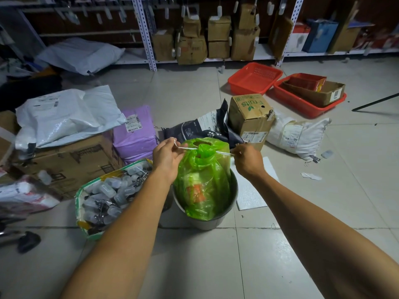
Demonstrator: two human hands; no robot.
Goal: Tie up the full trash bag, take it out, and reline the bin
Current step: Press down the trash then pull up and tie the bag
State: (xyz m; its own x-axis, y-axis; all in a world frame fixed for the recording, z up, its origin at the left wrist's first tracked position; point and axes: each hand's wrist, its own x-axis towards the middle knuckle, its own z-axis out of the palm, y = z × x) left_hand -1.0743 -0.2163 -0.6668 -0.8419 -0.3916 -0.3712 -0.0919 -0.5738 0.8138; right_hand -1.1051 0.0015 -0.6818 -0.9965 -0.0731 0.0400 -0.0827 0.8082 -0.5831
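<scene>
A full green trash bag (203, 180) stands in a round grey metal bin (232, 197) on the tiled floor, its neck bunched together near the top. A thin white string (223, 152) runs around that neck and stretches taut to both sides. My left hand (167, 157) pinches the string's left end, just left of the bag's top. My right hand (248, 160) pinches the right end, just right of the bag. Orange and pale rubbish shows through the green plastic.
A box of small plastic bottles (108, 195) sits against the bin's left side. Cardboard boxes and parcels (71, 130) lie behind left, a "Fruits" carton (250, 117) behind right. Red baskets (254, 77) and shelving (205, 39) stand further back. A white foam sheet (252, 190) lies right of the bin.
</scene>
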